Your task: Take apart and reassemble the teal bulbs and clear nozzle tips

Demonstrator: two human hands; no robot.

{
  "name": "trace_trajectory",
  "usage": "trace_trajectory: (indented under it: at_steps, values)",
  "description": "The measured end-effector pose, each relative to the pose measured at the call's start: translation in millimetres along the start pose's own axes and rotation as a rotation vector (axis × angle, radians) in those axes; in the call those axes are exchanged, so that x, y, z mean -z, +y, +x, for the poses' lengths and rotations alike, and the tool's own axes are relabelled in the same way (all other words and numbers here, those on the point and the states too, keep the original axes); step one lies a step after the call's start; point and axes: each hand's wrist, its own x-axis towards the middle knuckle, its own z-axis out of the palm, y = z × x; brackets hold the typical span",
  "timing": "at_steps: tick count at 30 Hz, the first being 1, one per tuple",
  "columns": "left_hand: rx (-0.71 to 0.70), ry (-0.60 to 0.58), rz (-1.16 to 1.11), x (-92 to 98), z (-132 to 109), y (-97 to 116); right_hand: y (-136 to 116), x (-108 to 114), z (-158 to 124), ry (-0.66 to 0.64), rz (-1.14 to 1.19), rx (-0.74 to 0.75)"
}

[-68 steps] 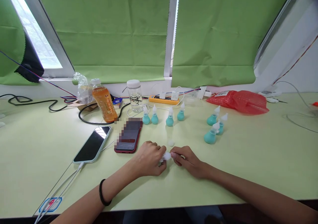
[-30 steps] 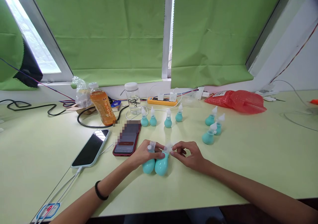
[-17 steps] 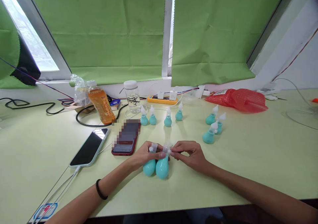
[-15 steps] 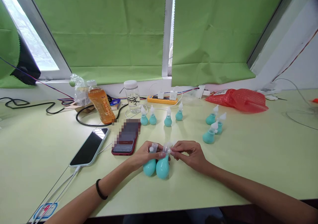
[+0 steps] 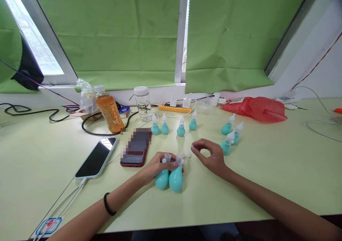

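My left hand (image 5: 161, 162) is wrapped round the necks of two turquoise bulb nasal aspirators, one on the left (image 5: 161, 179) and one on the right (image 5: 176, 180). Both have clear plastic tops, and their bulbs stick out toward me. Just beyond the right one lies a small white piece (image 5: 188, 154), perhaps a soft tip. My right hand (image 5: 211, 155) hovers to the right of it, thumb and forefinger pinched together; whether anything small is between them cannot be made out. Beside its knuckles stands a finished-looking aspirator with a white tip (image 5: 226, 146).
Several tipped aspirators (image 5: 181, 127) stand in a row farther back. Two phones, one dark red (image 5: 137, 146) and one pale-cased (image 5: 96, 158), lie left. Behind are an orange drink bottle (image 5: 109, 113), a clear jar (image 5: 143, 105), a power strip (image 5: 174, 108) and a red bag (image 5: 256, 109).
My right hand has let go of the right aspirator's top and moved right and slightly away from me. The left hand keeps its hold. A small white piece now shows between the hands.
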Motion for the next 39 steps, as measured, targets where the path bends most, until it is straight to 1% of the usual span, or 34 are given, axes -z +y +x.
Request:
trace_trajectory:
  at_steps: [2, 3, 6, 9, 11, 13, 14, 16, 18, 19, 20, 21, 22, 24, 26, 31, 36, 39]
  values:
    - [0.004, 0.013, -0.003, 0.4, 0, -1, 11, 3, 7, -0.02, -0.113, -0.024]
    - [0.007, 0.018, -0.009, 0.7, 0, -1, 17, 3, 9, -0.054, -0.174, -0.044]
    - [0.015, 0.005, -0.055, 1.7, 1, -2, 32, 2, 10, -0.207, -0.342, -0.133]
    - [0.018, -0.052, -0.112, 2.5, 1, -1, 41, -1, 8, -0.327, -0.437, -0.188]
    - [0.023, -0.088, -0.128, 2.7, 1, -1, 42, -2, 6, -0.356, -0.469, -0.19]
    - [0.029, -0.104, -0.122, 2.7, 1, -1, 41, -2, 6, -0.334, -0.468, -0.17]
    - [0.029, -0.102, -0.108, 2.6, 1, -1, 39, -1, 6, -0.298, -0.445, -0.147]
    - [0.02, -0.078, -0.031, 2.0, 1, 0, 33, 1, 7, -0.178, -0.353, -0.065]
    - [-0.004, -0.033, 0.12, 0.7, 0, 1, 23, 4, 8, -0.055, -0.221, 0.041]
    - [-0.019, -0.011, 0.208, -0.2, 0, 2, 17, 5, 7, -0.025, -0.153, 0.088]
    - [-0.035, 0.012, 0.293, -1.3, 0, 2, 10, 6, 6, -0.034, -0.091, 0.124]
    - [-0.05, 0.034, 0.366, -2.4, -1, 3, 3, 7, 4, -0.081, -0.034, 0.148]
    - [-0.063, 0.05, 0.42, -3.6, -1, 3, -4, 7, 2, -0.16, 0.014, 0.162]
    - [-0.088, 0.06, 0.473, -5.5, -2, 4, -14, 6, -4, -0.321, 0.077, 0.168]
    - [-0.102, 0.047, 0.483, -6.3, -2, 4, -18, 3, -8, -0.397, 0.107, 0.127]
    - [-0.068, -0.007, 0.51, -4.1, -1, 3, -15, -3, -11, -0.424, 0.198, -0.092]
    - [-0.043, -0.06, 0.587, -5.1, 0, 3, -20, -2, -11, -0.414, 0.284, -0.153]
    - [-0.064, -0.041, 0.613, -9.0, -2, 3, -22, -2, -13, -0.517, 0.272, -0.179]
